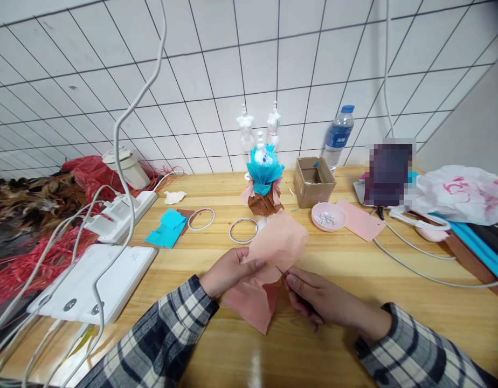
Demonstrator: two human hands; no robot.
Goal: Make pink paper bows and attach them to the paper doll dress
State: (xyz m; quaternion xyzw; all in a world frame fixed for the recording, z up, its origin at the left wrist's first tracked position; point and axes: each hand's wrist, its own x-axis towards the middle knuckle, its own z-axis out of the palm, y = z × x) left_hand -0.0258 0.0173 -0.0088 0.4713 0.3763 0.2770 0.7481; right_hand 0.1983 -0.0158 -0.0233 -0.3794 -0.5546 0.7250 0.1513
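Observation:
My left hand point(233, 272) is closed on a sheet of pink crepe paper point(279, 240), thumb on top. The paper is raised above the table, and a darker pink part of it point(253, 307) hangs below my fingers. In my right hand point(309, 293) is a pair of scissors point(282, 272); its thin blade lies against the lower right edge of the paper, while the handles are mostly hidden by my fingers. Just beyond the paper stands a small mannequin point(265, 164) dressed in blue and brown crepe paper, with two bare white mannequins point(246, 129) behind it.
Two hoops point(201, 219) and blue paper pieces point(167, 228) lie left of centre. To the right are a cardboard box point(315, 183), a pink bowl of beads point(329, 217), pink card point(360, 220), a water bottle point(339, 137) and a phone point(388, 173). Cables point(125, 215) and a power strip point(128, 215) occupy the left.

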